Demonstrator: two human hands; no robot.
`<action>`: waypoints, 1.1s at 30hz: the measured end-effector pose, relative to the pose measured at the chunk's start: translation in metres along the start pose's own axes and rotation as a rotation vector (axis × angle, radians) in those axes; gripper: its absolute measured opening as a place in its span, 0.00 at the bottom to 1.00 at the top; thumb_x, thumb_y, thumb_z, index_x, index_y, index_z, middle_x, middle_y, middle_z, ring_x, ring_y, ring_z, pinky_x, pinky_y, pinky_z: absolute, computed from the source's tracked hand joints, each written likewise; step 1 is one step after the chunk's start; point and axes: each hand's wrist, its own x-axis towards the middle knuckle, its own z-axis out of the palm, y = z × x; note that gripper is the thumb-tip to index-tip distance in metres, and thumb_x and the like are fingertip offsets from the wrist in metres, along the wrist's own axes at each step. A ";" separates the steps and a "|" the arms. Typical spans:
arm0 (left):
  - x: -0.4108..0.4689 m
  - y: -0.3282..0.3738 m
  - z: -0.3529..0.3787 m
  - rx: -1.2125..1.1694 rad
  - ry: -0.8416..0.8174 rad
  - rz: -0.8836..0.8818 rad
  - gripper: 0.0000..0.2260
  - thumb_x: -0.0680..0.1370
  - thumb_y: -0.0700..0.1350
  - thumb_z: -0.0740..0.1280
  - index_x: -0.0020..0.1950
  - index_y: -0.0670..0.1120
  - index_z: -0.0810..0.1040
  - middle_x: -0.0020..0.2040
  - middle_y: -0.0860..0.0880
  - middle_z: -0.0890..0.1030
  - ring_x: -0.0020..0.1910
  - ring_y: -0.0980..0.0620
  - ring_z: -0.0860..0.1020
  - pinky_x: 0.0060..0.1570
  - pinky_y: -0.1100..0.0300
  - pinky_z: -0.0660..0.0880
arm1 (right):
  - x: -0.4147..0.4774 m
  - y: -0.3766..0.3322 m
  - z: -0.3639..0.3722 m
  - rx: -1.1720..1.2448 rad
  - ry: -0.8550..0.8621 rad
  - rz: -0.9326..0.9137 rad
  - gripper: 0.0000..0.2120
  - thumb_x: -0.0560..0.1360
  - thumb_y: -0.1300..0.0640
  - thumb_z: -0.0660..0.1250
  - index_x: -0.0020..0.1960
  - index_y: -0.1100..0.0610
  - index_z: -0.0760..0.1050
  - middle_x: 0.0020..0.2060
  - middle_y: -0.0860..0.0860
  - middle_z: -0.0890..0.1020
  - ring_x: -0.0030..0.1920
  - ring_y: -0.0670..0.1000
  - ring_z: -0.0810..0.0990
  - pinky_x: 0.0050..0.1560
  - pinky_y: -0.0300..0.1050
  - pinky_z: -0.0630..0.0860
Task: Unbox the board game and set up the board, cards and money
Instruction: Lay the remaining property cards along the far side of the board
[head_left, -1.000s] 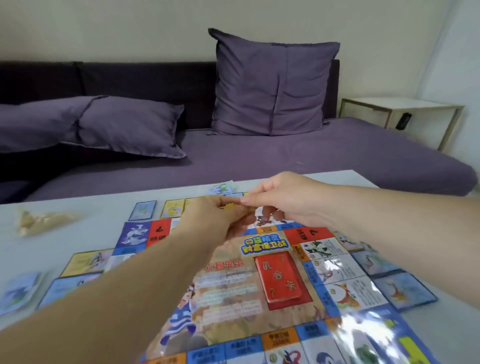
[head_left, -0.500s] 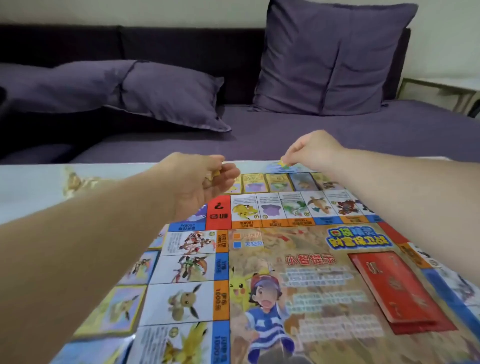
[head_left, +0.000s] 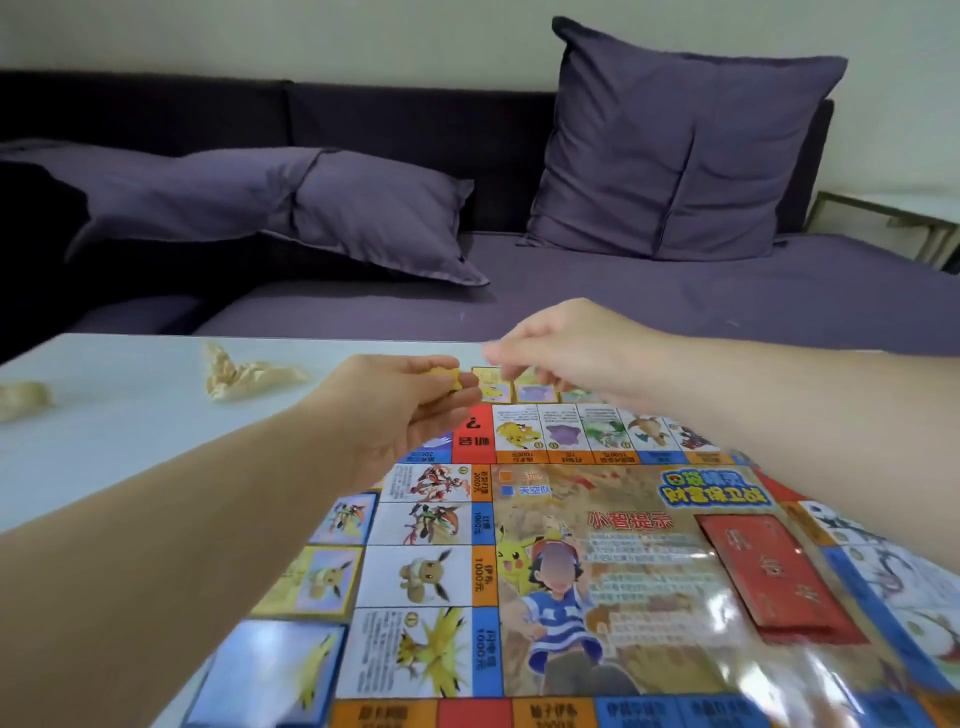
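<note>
While the left hand (head_left: 395, 410) curls round a small stack of yellow cards (head_left: 447, 378) over the far left corner of the board (head_left: 597, 551), the right hand (head_left: 566, 353) hovers, fingers bent, above the far row of cards (head_left: 535, 392); blur hides whether it pinches one. A careless drop could knock that row askew, or shift the glossy board on the table (head_left: 130, 441). No box shows; crumpled wrappers (head_left: 244, 371) lie far left, contents unclear.
</note>
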 end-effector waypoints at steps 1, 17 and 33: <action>-0.009 0.002 -0.005 0.003 -0.006 0.005 0.04 0.79 0.34 0.62 0.51 0.39 0.76 0.40 0.45 0.84 0.33 0.56 0.83 0.31 0.66 0.79 | -0.008 -0.011 0.007 0.003 -0.055 -0.015 0.10 0.73 0.45 0.70 0.42 0.51 0.82 0.37 0.42 0.81 0.35 0.42 0.74 0.37 0.36 0.69; -0.107 0.032 -0.144 -0.001 0.224 0.031 0.04 0.79 0.39 0.64 0.46 0.41 0.76 0.32 0.50 0.84 0.28 0.61 0.79 0.26 0.70 0.74 | -0.018 -0.105 0.123 0.345 -0.108 0.096 0.05 0.72 0.57 0.71 0.43 0.59 0.81 0.35 0.48 0.81 0.30 0.46 0.66 0.32 0.38 0.63; -0.181 0.028 -0.119 -0.248 0.139 -0.092 0.13 0.81 0.32 0.53 0.55 0.37 0.76 0.42 0.43 0.85 0.37 0.51 0.84 0.34 0.60 0.81 | -0.110 -0.138 0.095 0.033 -0.118 -0.288 0.08 0.74 0.53 0.70 0.53 0.49 0.80 0.43 0.43 0.80 0.36 0.41 0.75 0.36 0.26 0.70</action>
